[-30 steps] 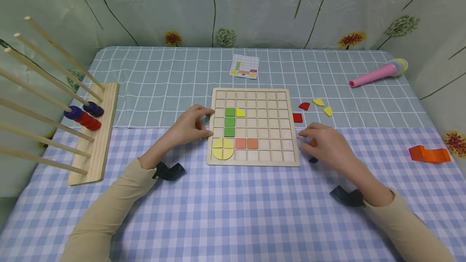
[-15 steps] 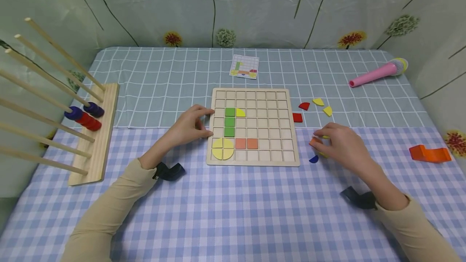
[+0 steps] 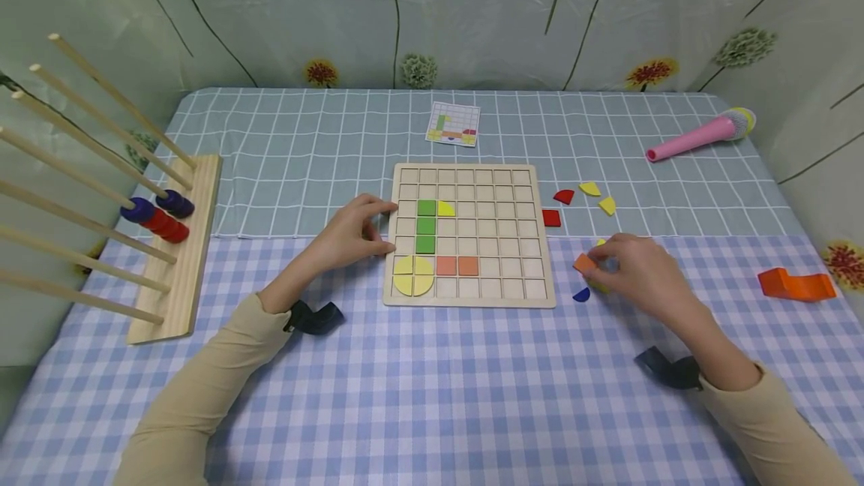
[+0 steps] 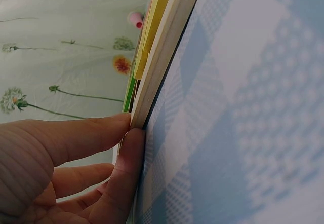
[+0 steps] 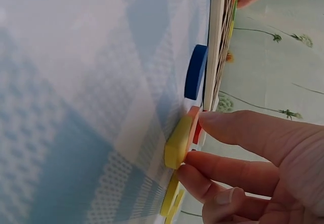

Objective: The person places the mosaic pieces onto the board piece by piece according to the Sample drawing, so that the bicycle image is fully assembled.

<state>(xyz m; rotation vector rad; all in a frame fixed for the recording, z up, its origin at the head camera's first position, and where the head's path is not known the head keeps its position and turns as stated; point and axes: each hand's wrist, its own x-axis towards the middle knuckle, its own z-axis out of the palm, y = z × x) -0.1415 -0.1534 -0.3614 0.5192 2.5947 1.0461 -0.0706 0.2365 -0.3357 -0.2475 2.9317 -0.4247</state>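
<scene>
A wooden grid board (image 3: 499, 235) lies on the table, with several green, yellow and orange tiles in its squares. At its left edge, my left hand (image 3: 347, 232) touches the rim with thumb and index finger spread apart. Right of the board, my right hand (image 3: 634, 268) pinches an orange square tile (image 3: 583, 263) between thumb and fingers. A yellow tile (image 5: 177, 143) sits close against the orange one in the right wrist view. A blue half-round tile (image 3: 581, 295) lies just nearer the person. The right hand partly hides other yellow pieces.
Red tiles (image 3: 551, 218) and yellow quarter-round tiles (image 3: 607, 205) lie beyond the right hand. A printed pattern card (image 3: 454, 124) is behind the board. A wooden peg stand (image 3: 175, 261) occupies the left, a pink toy microphone (image 3: 702, 137) and an orange block (image 3: 796, 286) the right.
My right hand has moved right, away from the board's edge, uncovering the blue tile; over the last half second it shifts only slightly, with the orange tile. The left hand stays put.
</scene>
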